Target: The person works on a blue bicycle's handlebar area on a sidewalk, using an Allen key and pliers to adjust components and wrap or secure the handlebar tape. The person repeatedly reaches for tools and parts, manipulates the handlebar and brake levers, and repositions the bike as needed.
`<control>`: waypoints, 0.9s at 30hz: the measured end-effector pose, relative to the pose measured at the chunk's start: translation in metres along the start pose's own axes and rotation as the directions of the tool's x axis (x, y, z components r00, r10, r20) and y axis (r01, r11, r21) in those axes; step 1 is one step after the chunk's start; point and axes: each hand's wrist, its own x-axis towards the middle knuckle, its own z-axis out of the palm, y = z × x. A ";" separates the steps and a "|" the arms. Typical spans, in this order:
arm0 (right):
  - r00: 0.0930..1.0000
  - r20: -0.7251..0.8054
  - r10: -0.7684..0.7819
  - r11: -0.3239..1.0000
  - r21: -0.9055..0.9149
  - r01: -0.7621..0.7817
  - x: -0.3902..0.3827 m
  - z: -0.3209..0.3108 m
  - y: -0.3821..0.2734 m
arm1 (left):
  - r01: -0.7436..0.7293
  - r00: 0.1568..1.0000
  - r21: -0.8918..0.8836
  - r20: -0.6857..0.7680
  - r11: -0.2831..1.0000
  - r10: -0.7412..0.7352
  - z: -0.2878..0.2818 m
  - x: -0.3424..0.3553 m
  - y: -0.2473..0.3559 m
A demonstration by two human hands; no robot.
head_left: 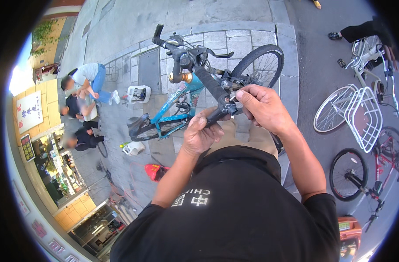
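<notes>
Left hand (203,134) wraps round black handlebar (212,83). Right hand (266,107) pinches tiny shiny bit (233,99), too small to name, at handlebar. Blue bike (168,105) on stone ground (240,40).

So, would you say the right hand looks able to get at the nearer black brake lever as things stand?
Probably yes: the right hand is at the near end of the handlebar, and nothing visible blocks the way to the brake lever, though that hand looks busy there.
</notes>
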 end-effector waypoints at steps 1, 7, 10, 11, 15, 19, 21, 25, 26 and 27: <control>1.000 -0.015 -0.018 0.999 -0.039 0.017 0.000 0.002 -0.004 | 0.004 1.000 0.003 0.008 1.000 -0.004 0.004 0.000 0.002; 0.989 -0.130 -0.072 0.964 -0.265 0.035 -0.005 0.021 -0.031 | 0.005 0.992 0.003 0.127 1.000 -0.006 -0.005 -0.001 0.006; 0.988 -0.131 -0.084 0.918 -0.395 0.026 -0.007 0.024 -0.042 | -0.004 0.988 0.025 0.156 1.000 0.000 -0.005 -0.001 0.011; 0.987 -0.129 -0.095 0.895 -0.445 0.028 -0.007 0.026 -0.044 | -0.005 0.985 0.027 0.172 1.000 0.000 -0.006 0.000 0.011; 0.979 -0.199 -0.047 0.858 -0.510 -0.062 -0.016 0.043 -0.064 | 0.012 0.972 0.010 0.236 1.000 -0.014 -0.011 0.005 0.016; 0.962 -0.270 0.046 0.723 -0.656 -0.219 -0.007 0.051 -0.083 | 0.030 0.961 0.031 0.276 0.999 -0.037 -0.009 0.009 0.025; 0.937 -0.297 0.186 0.646 -0.681 -0.344 -0.002 0.060 -0.107 | 0.045 0.959 0.095 0.276 0.995 -0.069 -0.011 0.010 0.032; 0.944 -0.270 0.190 0.461 -0.824 -0.328 0.008 0.072 -0.121 | 0.065 0.970 0.339 0.198 0.938 -0.139 -0.001 0.014 0.051; 0.942 -0.271 0.199 0.420 -0.844 -0.332 0.007 0.081 -0.127 | 0.074 0.977 0.417 0.152 0.906 -0.150 0.001 0.015 0.052; 0.956 -0.238 0.170 0.458 -0.840 -0.290 0.003 0.082 -0.121 | 0.085 0.981 0.489 0.112 0.868 -0.159 0.008 0.017 0.055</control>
